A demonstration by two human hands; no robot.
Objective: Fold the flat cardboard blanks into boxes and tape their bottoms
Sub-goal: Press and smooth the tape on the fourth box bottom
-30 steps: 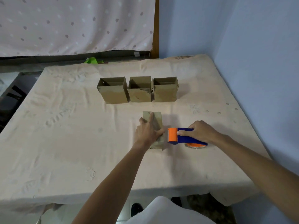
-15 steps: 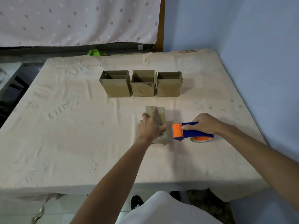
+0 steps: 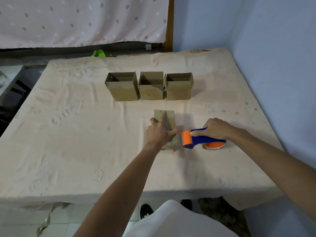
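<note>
The left hand point(image 3: 158, 132) clasps the box point(image 3: 169, 117) lying mid-table, thumb on its right side, index finger straight along the top. The right hand point(image 3: 215, 128) is wrapped around the tape dispenser point(image 3: 201, 140), which rests just right of the box. Both arms reach forward. Three open boxes point(image 3: 150, 90) stand in a row behind on the beige cloth point(image 3: 77, 134). A blue wall point(image 3: 282, 65) is at the right and a dotted curtain point(image 3: 77, 19) hangs behind.

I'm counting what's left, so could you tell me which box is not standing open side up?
The near box under the left hand; the back row of three all stands open-topped.
</note>
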